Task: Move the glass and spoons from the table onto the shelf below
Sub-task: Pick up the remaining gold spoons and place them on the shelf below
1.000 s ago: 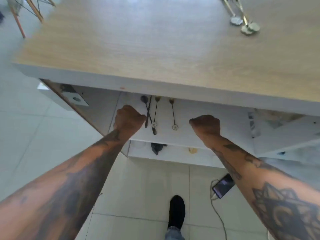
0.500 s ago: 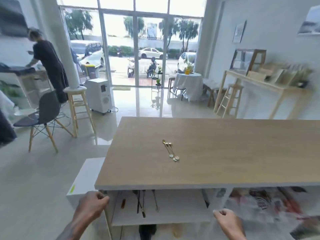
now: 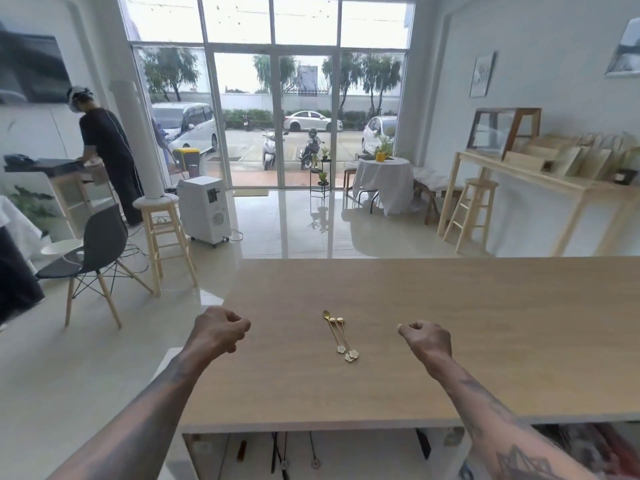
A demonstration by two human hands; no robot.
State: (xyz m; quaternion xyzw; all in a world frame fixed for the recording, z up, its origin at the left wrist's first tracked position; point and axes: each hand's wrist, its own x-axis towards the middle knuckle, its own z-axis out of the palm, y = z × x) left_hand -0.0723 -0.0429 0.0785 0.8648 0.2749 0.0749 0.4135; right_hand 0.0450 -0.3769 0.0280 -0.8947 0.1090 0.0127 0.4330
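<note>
Wooden table [image 3: 450, 341], bright room. Left hand [image 3: 218, 332]: loosely fisted, empty, above the table's left edge. Gold spoons [image 3: 341, 336]: three, bunched at centre, lying between both hands. Right hand [image 3: 427, 339]: curled closed, empty. Shelf [image 3: 363, 455] below: holds dark utensils.

The spoons [image 3: 341, 336] lay together on the surface [image 3: 485, 323], between the left hand [image 3: 218, 332] and right hand [image 3: 427, 339]. More utensils [image 3: 282, 452] lay on the shelf [image 3: 363, 459] below.

Between my curled left hand [image 3: 219, 330] and right hand [image 3: 426, 338], only three thin gold spoons [image 3: 340, 336] lie on the pale wooden tabletop [image 3: 485, 323]; everywhere else around them is bare.
</note>
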